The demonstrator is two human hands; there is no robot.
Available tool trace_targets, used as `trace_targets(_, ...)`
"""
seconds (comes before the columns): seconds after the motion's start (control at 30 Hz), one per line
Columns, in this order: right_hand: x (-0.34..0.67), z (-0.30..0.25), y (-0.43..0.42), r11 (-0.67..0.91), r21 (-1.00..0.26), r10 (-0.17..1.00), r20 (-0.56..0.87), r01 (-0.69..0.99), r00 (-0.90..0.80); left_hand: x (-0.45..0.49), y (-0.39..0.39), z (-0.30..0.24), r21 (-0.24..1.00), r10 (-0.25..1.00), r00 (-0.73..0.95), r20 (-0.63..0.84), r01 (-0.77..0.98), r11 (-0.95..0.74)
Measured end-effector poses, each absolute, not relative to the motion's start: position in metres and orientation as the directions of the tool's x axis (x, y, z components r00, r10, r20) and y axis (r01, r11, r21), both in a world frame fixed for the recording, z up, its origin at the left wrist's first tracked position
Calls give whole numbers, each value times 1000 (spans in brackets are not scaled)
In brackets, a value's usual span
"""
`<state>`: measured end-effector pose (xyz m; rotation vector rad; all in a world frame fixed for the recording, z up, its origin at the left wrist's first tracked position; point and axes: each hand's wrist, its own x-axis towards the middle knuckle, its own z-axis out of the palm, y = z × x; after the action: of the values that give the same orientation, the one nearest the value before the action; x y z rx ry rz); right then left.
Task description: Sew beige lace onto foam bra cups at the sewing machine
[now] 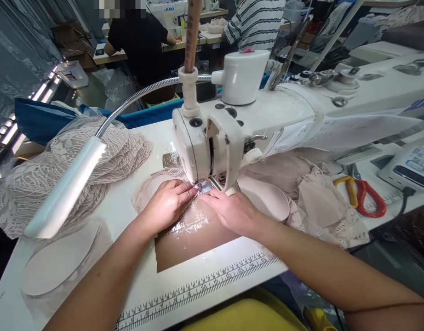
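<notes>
At the sewing machine [219, 142], both of my hands rest close around the presser foot and needle area. My left hand [169, 204] is closed, its fingers together and pressing on beige lace fabric [141, 193] just left of the foot. To the right of the foot, my right hand [234, 209] has its thumb and fingers pinched at the edge of the same material, partly hidden under the machine head. A padded beige cup [267, 197] lies beside the right hand. Below both hands is a brown sheet [198, 230] with shiny clear tape.
A lamp [67, 188] on a bendable neck hangs at left above stacked lace pieces [105, 151]. Another cup [62, 259] lies in front. Red-and-yellow-handled scissors [362, 195] are at right. A printed ruler [198, 289] runs along the table's front edge. Two people sit behind.
</notes>
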<state>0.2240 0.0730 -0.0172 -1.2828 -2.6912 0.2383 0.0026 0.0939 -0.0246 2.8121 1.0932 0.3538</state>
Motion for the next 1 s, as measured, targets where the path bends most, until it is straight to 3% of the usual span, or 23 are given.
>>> trace_targets(0.3, 228, -19, 75, 634, -297, 768, 137, 714, -626, 3, 91, -25, 105, 703, 677, 217, 700, -706)
trace_targets(0.5, 229, -21, 73, 650, -331, 757, 204, 684, -621, 4, 72, -6, 6, 832, 543, 114, 837, -548)
trace_targets(0.63, 230, -22, 72, 683, -340, 726, 215, 647, -654, 10, 57, 2, 113, 847, 530, 40, 840, -531)
trace_targets(0.77, 231, -24, 71, 698, -306, 713, 215, 648, -667, 18, 53, -1, 197, 819, 569, 72, 797, -571)
trace_targets(1.0, 232, -25, 70, 713, -306, 698, 228, 631, -679, 25, 59, -9, 169, 760, 642, 102, 741, -650)
